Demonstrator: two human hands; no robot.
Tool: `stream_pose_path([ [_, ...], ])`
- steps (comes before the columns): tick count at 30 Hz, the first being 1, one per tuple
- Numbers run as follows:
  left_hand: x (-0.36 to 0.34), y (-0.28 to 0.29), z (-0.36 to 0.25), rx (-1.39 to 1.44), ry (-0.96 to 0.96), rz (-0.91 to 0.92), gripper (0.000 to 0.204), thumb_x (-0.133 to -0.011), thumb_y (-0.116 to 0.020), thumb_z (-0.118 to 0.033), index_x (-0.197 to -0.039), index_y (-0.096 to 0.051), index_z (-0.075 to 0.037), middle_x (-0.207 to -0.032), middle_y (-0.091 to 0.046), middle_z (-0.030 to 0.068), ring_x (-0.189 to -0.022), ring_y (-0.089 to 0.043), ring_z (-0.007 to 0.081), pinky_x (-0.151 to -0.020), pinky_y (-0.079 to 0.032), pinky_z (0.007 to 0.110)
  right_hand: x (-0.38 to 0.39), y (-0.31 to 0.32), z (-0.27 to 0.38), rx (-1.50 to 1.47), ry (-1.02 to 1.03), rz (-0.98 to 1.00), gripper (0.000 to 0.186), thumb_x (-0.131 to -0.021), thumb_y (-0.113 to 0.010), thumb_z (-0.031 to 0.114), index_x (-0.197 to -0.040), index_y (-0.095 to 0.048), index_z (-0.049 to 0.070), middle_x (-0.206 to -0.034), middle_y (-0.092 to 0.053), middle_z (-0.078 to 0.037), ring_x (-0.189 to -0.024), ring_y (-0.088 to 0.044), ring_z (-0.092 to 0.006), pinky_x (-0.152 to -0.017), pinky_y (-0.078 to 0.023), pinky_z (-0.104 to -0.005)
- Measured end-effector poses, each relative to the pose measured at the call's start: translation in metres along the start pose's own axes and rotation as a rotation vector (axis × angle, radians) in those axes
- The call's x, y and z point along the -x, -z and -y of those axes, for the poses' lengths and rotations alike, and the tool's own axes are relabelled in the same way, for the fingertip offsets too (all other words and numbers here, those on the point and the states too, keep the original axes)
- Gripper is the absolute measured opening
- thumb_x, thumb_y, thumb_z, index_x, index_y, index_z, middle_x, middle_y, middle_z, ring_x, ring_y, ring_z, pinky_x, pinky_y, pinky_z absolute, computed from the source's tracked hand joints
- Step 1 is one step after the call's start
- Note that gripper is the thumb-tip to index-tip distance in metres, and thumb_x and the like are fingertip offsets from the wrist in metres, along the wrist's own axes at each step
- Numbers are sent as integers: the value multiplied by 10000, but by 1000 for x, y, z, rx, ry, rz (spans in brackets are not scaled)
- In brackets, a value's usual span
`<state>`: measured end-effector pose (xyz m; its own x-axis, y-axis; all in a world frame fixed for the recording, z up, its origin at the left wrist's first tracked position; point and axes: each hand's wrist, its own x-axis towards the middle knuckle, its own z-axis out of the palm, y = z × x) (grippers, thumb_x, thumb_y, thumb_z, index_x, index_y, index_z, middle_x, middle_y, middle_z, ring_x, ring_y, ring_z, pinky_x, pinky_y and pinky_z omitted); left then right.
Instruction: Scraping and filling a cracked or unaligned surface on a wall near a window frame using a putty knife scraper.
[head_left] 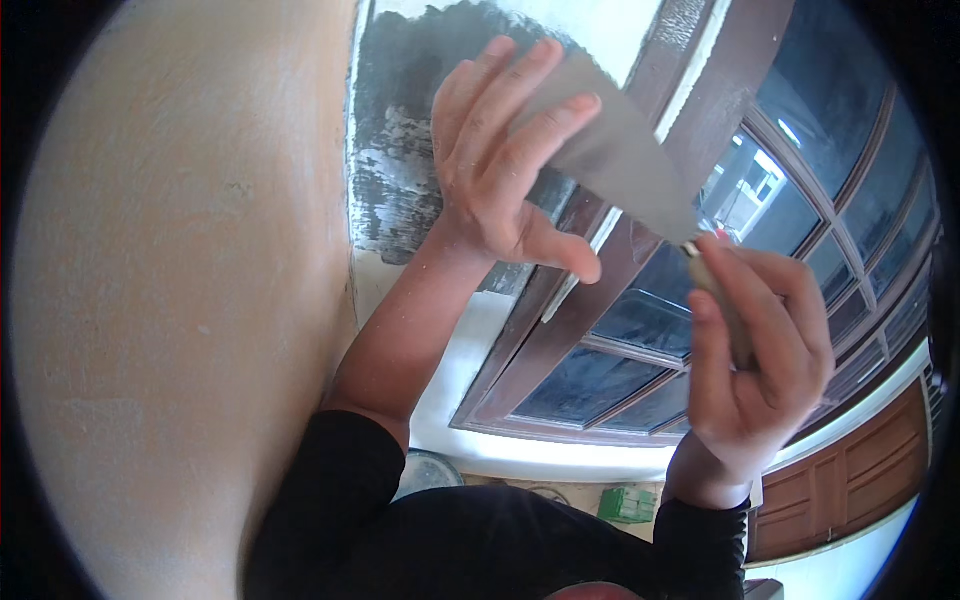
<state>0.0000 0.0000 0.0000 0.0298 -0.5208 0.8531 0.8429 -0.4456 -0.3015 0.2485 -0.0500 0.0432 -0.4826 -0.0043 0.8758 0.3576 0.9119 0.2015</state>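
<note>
A wide metal putty knife [618,152] is pressed against a wall strip beside a brown window frame. My right hand [752,350] grips its handle at the lower right. My left hand [505,160] lies with its fingers flat on the blade, the thumb hanging loose below. The wall strip [400,150] under the blade is grey and patchy, with white filler near the top.
A broad peach-coloured wall [180,300] fills the left. The brown window frame [560,330] with glass panes runs diagonally on the right. Below sit a white sill [500,450], a round lidded tub [425,472] and a small green box [628,503].
</note>
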Motion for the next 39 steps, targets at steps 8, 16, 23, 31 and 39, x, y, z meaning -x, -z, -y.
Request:
stream_pose_path([
  [8, -5, 2, 0, -212, -105, 290, 769, -852, -497, -766, -1137, -719, -88, -1174, -716, 108, -1169, -649, 317, -1096, -365, 523, -4, -24, 5, -54, 15, -38, 240, -867, -702, 36, -1105, -736, 30, -903, -652, -111, -761, -629, -186, -601, -464, -268],
  [16, -3, -2, 7, -153, -48, 194, 674, -826, -612, -715, -1149, -720, -134, -1194, -702, 81, -1175, -636, 302, -1061, -402, 497, -10, -30, 17, -56, -41, -20, 246, -868, -698, 35, -1111, -733, 25, -891, -646, -112, -743, -614, -189, -591, -455, -279],
  [23, -5, -3, 8, -160, -87, 140, 702, -837, -575, -739, -1143, -718, -124, -1186, -701, 93, -1149, -642, 319, -1010, -447, 472, -15, -26, 23, -42, -15, 18, 244, -875, -695, 49, -1115, -733, 20, -884, -638, -114, -746, -609, -200, -583, -448, -282],
  [31, -2, -1, 8, -104, -55, 163, 665, -872, -538, -715, -1136, -720, -133, -1188, -698, 92, -1145, -639, 325, -997, -449, 468, -16, -26, 30, -33, -36, 35, 245, -873, -698, 54, -1112, -729, 11, -876, -623, -118, -738, -610, -211, -574, -449, -295],
  [39, -3, -3, 8, -71, -21, 192, 645, -889, -518, -706, -1153, -718, -153, -1216, -689, 85, -1180, -618, 331, -1019, -427, 488, -15, -28, 29, 10, -39, 26, 244, -880, -695, 63, -1117, -727, 13, -866, -607, -110, -727, -598, -210, -563, -442, -291],
])
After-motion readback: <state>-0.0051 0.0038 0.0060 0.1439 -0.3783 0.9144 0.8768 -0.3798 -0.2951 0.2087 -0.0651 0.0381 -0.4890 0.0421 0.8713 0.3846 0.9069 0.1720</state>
